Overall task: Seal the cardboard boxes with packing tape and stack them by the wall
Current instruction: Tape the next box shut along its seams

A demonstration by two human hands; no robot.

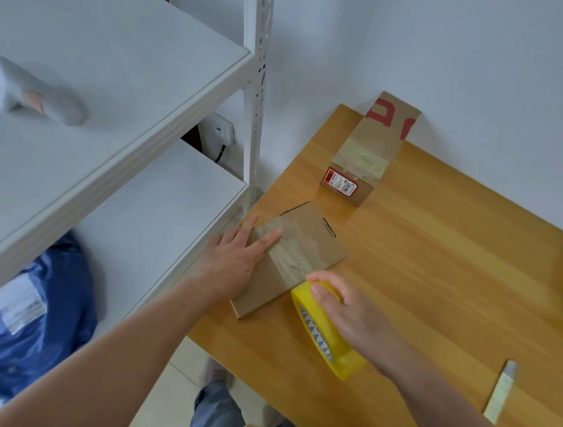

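While right hand (350, 313) grips tape (321, 338), red label (340, 180) blurs; illegible.

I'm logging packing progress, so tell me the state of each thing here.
Flat brown cardboard box: closed, tape strip laid across top.
Yellow packing tape roll: on edge at that box's near side.
Long red-printed cardboard box: taped shut, by the wall.
Left grip: flat, pressing the flat box.
Right grip: curled round the roll.
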